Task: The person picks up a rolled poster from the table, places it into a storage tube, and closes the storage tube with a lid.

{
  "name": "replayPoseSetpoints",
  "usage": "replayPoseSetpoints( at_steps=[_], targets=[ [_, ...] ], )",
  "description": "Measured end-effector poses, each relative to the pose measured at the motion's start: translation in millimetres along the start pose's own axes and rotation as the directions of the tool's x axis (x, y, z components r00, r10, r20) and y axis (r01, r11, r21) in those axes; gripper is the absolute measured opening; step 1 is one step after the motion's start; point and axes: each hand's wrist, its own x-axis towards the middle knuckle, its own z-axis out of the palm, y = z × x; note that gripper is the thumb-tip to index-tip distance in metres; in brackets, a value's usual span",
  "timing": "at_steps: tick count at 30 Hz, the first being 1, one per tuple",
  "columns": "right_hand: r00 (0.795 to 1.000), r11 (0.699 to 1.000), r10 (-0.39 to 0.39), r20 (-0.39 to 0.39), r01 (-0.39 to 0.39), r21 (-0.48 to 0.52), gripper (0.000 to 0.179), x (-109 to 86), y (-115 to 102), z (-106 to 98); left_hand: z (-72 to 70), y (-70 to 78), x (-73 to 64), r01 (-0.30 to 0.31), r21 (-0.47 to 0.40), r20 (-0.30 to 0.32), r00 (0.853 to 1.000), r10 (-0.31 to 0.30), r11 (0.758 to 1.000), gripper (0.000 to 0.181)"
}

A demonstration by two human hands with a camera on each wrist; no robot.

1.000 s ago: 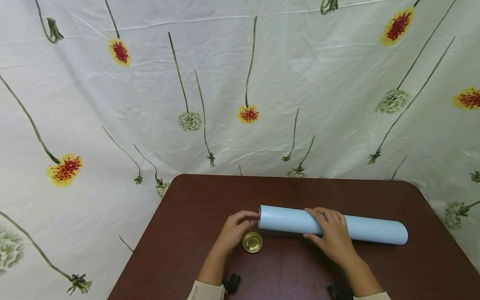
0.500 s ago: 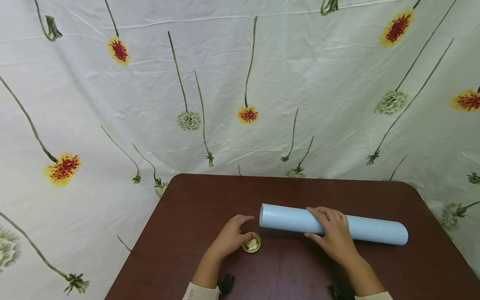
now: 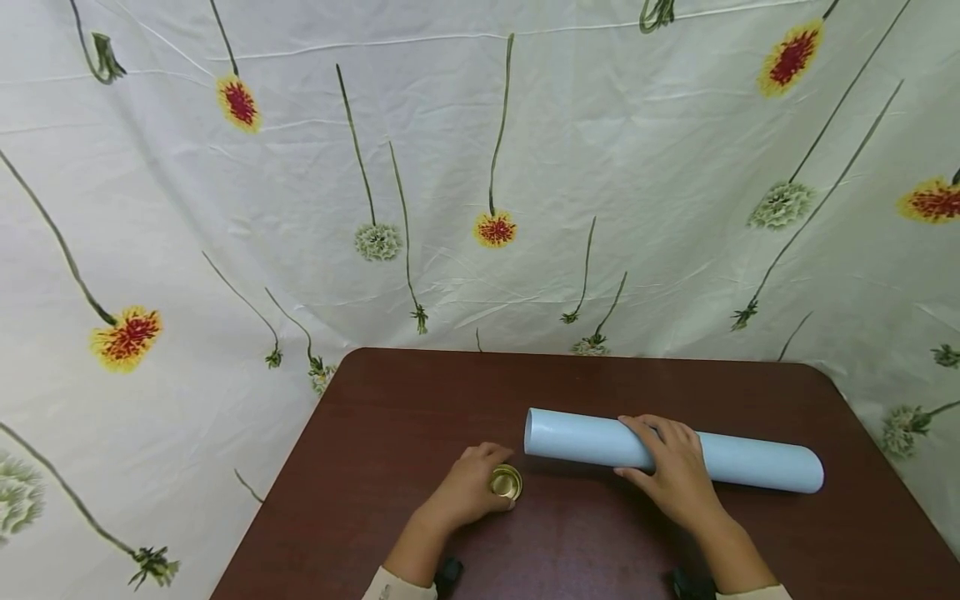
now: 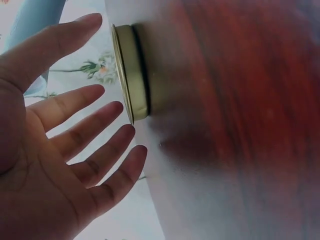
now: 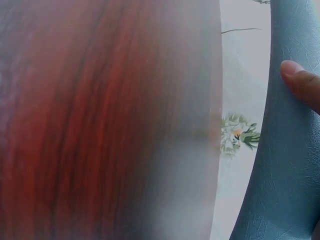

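Note:
A light blue cylindrical tube lies lengthwise across the table, its left end open. My right hand grips it from above near the middle; in the right wrist view the thumb lies along the tube's side. Left of the tube sits a small round gold metal lid, flat on the table. Around its left side is my left hand, fingers and thumb spread. In the left wrist view a small gap shows between thumb and lid, while the fingertips are close to its rim.
The dark red-brown table has rounded far corners. Behind and beside it hangs a white cloth printed with flowers. Dark wrist straps show below the hands.
My left hand has drawn back from the tube's open end and come down around the gold lid. My right hand keeps its grip, and the tube has shifted slightly right.

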Motion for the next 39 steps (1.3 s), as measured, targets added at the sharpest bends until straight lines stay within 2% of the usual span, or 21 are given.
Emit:
replayPoseSetpoints(
  at_steps=[6, 13, 21, 31, 39],
  targets=[
    [1.0, 1.0, 0.005, 0.012, -0.005, -0.012, 0.083, -1.4, 1.1, -0.5, 2.5, 1.3, -2.2, -0.009, 0.038, 0.026, 1.0, 0.008, 0.999, 0.072],
    [1.0, 1.0, 0.007, 0.015, -0.006, -0.014, 0.083, -2.1, 1.3, 0.3, 3.4, 1.3, -3.0, -0.027, 0.09, -0.002, 1.0, 0.027, 0.996, 0.069],
    [1.0, 1.0, 0.006, 0.017, -0.006, -0.008, 0.083, -2.3, 0.5, 0.3, 4.8, 0.8, -4.1, -0.026, 0.104, 0.01, 1.0, 0.025, 0.994, 0.063],
    [1.0, 1.0, 0.008, 0.009, -0.008, -0.004, 0.082, -2.4, -0.2, -1.9, -2.5, -5.2, -2.7, -0.062, -0.039, -0.007, 0.998, 0.061, 0.997, 0.056],
    [1.0, 1.0, 0.013, 0.01, -0.013, -0.002, 0.082, -3.2, -0.8, -1.5, -8.1, -8.6, -4.3, 0.003, -0.14, 0.004, 1.0, -0.002, 0.99, 0.054]
  ],
)
